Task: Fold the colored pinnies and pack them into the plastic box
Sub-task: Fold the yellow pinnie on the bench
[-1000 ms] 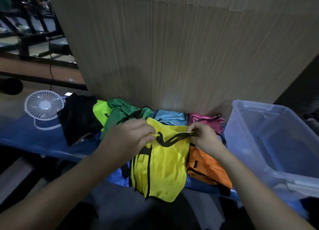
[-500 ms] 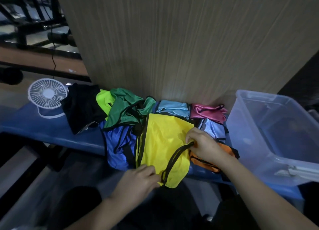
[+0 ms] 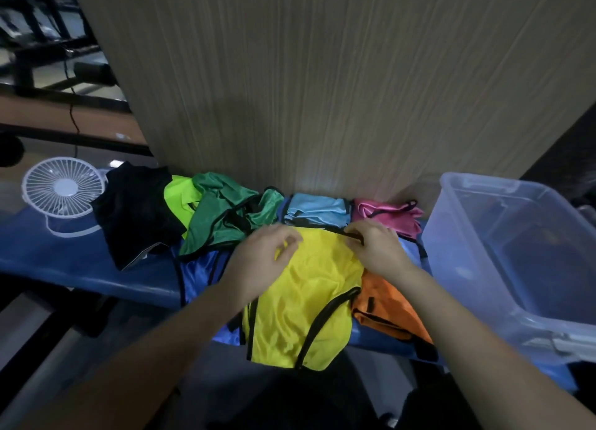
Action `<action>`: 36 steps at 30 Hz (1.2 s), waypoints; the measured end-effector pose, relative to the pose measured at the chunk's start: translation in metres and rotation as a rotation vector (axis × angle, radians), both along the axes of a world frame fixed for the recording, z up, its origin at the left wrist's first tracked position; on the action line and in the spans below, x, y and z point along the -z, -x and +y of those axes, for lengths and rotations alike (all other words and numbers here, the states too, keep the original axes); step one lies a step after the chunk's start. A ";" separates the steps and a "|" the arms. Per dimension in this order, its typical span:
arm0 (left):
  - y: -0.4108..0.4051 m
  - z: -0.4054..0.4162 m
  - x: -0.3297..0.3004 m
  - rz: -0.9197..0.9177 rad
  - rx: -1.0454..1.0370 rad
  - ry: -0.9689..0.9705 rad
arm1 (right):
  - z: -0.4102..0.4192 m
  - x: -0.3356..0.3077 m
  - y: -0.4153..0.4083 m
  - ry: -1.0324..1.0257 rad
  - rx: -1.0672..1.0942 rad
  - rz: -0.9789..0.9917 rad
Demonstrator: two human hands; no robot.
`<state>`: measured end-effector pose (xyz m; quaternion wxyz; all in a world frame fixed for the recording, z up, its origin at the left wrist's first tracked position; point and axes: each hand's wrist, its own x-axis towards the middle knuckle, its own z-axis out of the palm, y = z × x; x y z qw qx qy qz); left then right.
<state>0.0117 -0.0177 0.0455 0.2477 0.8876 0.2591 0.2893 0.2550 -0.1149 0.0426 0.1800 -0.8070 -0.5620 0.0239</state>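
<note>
A yellow pinny [image 3: 303,287] with black trim lies spread in the lower middle of the frame, its lower edge hanging over the near side of a blue bench [image 3: 64,255]. The left hand [image 3: 261,262] sits at the pinny's upper left corner, fingers curled and pinching the yellow cloth. The right hand [image 3: 377,249] sits at the upper right corner, its fingers closed on the black trim strap there.

Under the yellow pinny's left side lies a royal blue pinny [image 3: 200,271], and just beside its right edge an orange pinny [image 3: 383,307] droops over the bench front. Along the back, against a wood-grain panel [image 3: 322,91], other pinnies run from left to right: a black one [image 3: 135,217], a lime green one [image 3: 177,194], a dark green one [image 3: 225,217] crumpled and partly over the lime, a folded light blue one [image 3: 316,210], and a pink one [image 3: 387,217]. A pale blue pinny [image 3: 411,252] shows just right of the right hand.

A clear plastic box [image 3: 483,262] stands at the right of the frame, open at the top, next to the pink and orange pinnies. A small white fan [image 3: 61,188] stands at the left end of the bench, near the black pinny.
</note>
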 end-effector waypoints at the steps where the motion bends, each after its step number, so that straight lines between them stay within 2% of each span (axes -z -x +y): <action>1: -0.015 0.018 -0.005 0.018 -0.036 0.009 | 0.008 0.000 -0.003 0.056 0.021 0.020; 3: -0.038 0.051 -0.008 0.164 -0.067 0.071 | 0.021 0.001 -0.007 0.158 0.039 0.055; 7: -0.054 0.089 0.001 0.580 -0.007 0.158 | 0.033 0.004 -0.015 0.319 0.037 0.037; 9: -0.053 0.098 0.002 0.672 0.020 0.195 | 0.036 0.002 -0.017 0.370 0.017 -0.004; 13: -0.046 0.107 0.002 0.552 0.045 0.183 | 0.034 -0.003 -0.015 0.346 -0.035 -0.015; 18: -0.035 0.105 0.006 0.625 0.109 0.243 | 0.027 -0.001 -0.012 0.263 -0.092 -0.063; 22: -0.034 0.103 0.004 0.692 0.115 0.250 | 0.025 -0.004 -0.005 0.173 -0.093 0.029; 25: -0.033 0.104 0.005 0.773 0.090 0.164 | 0.021 -0.009 0.000 0.148 -0.073 0.074; 28: -0.030 0.101 0.002 0.718 0.062 0.147 | 0.015 -0.015 0.004 0.126 -0.074 0.135; 30: -0.027 0.098 -0.006 0.651 0.089 0.190 | 0.011 -0.020 0.003 0.135 -0.082 0.229; 36: -0.011 0.090 -0.042 0.507 0.216 0.429 | 0.007 -0.032 0.002 0.248 -0.165 0.229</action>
